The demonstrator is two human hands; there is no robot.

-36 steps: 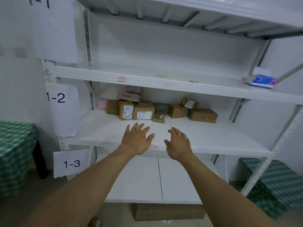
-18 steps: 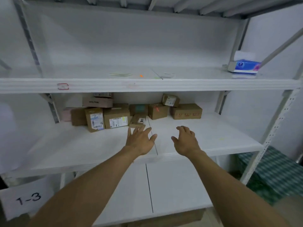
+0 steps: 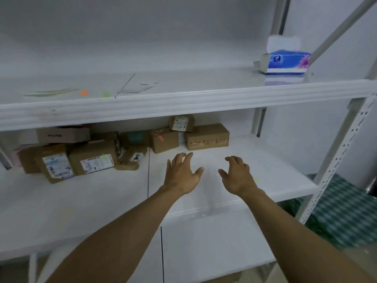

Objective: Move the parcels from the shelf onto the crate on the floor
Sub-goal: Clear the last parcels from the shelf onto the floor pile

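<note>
Several brown cardboard parcels stand in a row at the back of the white middle shelf (image 3: 285,180). A long parcel (image 3: 207,136) lies at the right end, a squarer one (image 3: 164,139) sits beside it, and a small one (image 3: 181,123) is stacked on top of them. Labelled parcels (image 3: 92,157) lean at the left. My left hand (image 3: 180,173) and my right hand (image 3: 236,174) reach over the shelf, both with spread fingers and holding nothing. They hover a short way in front of the two right-hand parcels. No crate can be seen.
The upper shelf (image 3: 183,99) juts out just above the parcels and carries a blue tissue box (image 3: 285,61) at its right. A perforated upright (image 3: 334,160) stands at the right. Green checked cloth (image 3: 342,207) covers something low on the right. A lower shelf (image 3: 204,252) lies below.
The view has closed in on the shelf and swung right. Both hands have advanced over the shelf toward the right-hand parcels, still holding nothing.
</note>
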